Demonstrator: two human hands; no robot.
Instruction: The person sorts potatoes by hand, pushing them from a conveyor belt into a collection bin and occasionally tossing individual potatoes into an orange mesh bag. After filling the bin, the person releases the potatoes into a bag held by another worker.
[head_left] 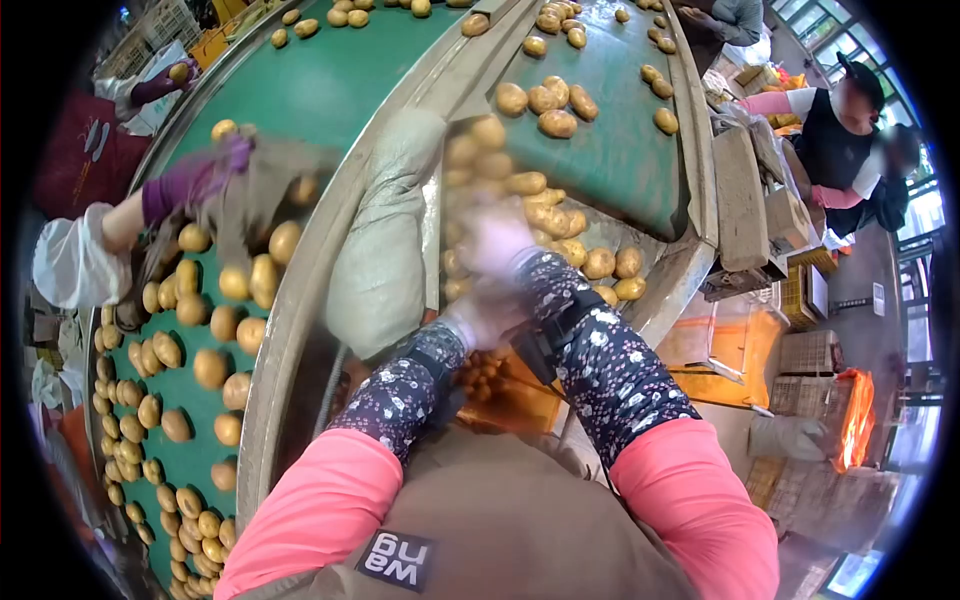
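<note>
Potatoes (558, 122) by the dozen ride two green belts (330, 90). Right hand (495, 240) lies on the centre pile (548, 212), left hand (480, 318) just below. Blur hides both grips, so I cannot tell how far either is spread.

Your left hand (482, 315), right hand (500, 240): pale-gloved, blurred. Just behind fingers, at wrists: black straps (553, 338). Further back from fingers: dark floral covers (612, 372), white and pink blossoms. Farthest from fingers: pink sleeves (690, 500). Your front: tan apron (510, 520), black label (397, 560), white lettering upside down.
</note>
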